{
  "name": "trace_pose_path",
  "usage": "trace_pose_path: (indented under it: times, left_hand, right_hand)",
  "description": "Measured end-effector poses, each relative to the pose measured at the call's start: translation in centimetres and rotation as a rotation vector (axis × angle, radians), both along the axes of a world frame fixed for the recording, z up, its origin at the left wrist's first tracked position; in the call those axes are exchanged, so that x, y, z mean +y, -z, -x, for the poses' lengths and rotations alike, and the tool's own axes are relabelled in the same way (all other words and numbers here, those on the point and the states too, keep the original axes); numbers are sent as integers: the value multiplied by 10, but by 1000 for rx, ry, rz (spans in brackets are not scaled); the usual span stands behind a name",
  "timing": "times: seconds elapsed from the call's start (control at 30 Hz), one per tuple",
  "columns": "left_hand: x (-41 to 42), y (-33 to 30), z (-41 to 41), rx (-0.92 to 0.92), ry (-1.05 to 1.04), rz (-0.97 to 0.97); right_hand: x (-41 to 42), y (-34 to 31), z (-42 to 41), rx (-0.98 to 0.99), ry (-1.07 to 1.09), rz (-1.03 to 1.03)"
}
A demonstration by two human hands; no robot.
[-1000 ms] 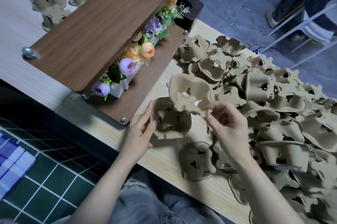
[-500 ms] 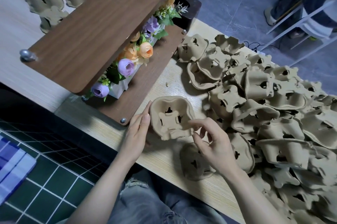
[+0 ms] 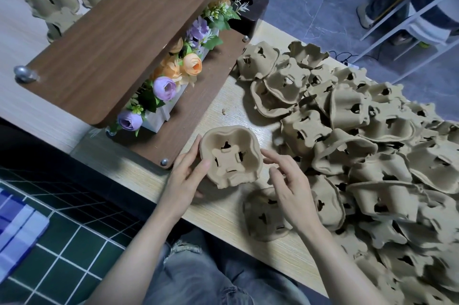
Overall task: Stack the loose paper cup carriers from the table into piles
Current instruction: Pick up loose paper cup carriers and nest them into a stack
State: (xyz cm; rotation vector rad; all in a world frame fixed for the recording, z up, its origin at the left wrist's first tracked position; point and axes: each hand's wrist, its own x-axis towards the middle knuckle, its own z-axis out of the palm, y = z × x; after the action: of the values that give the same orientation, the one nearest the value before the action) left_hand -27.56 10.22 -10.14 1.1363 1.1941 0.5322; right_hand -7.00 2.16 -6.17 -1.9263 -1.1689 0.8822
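A brown moulded-pulp cup carrier (image 3: pixel 229 157) sits near the front edge of a pale wooden table (image 3: pixel 248 237), its hollow side facing up, with small dark cut-outs around a raised centre. Whether a second carrier is nested under it cannot be told.

The left hand (image 3: pixel 185 179) grips its left rim, thumb lying on the inner wall and fingers wrapped behind the outer edge. The right hand (image 3: pixel 289 181) is beside the carrier's right edge, fingers loosely curled and spread, with one fingertip at or just touching the rim; it holds nothing.

Just in front of the right hand, partly hidden by the wrist, a single loose carrier (image 3: pixel 264 217) lies on the table near the person's lap. To the right, a large jumbled heap of carriers (image 3: pixel 372 155) covers the table, many tilted and overlapping.

Left of the held carrier stands a dark wooden two-level shelf (image 3: pixel 119 39) with metal knobs at its corners. Artificial flowers (image 3: pixel 173 76), purple and orange with green leaves, sit in a white box between its levels. Beyond the shelf, at the top left, more carriers (image 3: pixel 49 1) stand on the table in rows.

The person's grey jeans (image 3: pixel 211 277) show below the table edge, above a dark green tiled floor (image 3: pixel 62 255).
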Motion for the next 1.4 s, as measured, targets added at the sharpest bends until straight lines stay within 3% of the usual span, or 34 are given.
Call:
trace_pose_path:
  times: [0.53,0.83,1.13,1.27,1.4]
  left_hand:
    - [-2,0,0,52,-2,-84]
    - [-8,4,12,23,-4,-106]
    - [-12,4,16,11,6,-62]
    - [-11,1,17,1,-12,-65]
    - [-11,1,20,1,-5,-41]
  right_hand:
    - [-39,8,2,-166,50,89]
    - [-80,17,13,-525,19,297]
    - [-68,19,26,-696,43,426]
    - [-65,16,28,-723,-78,555]
    - [-62,12,31,-657,-61,469]
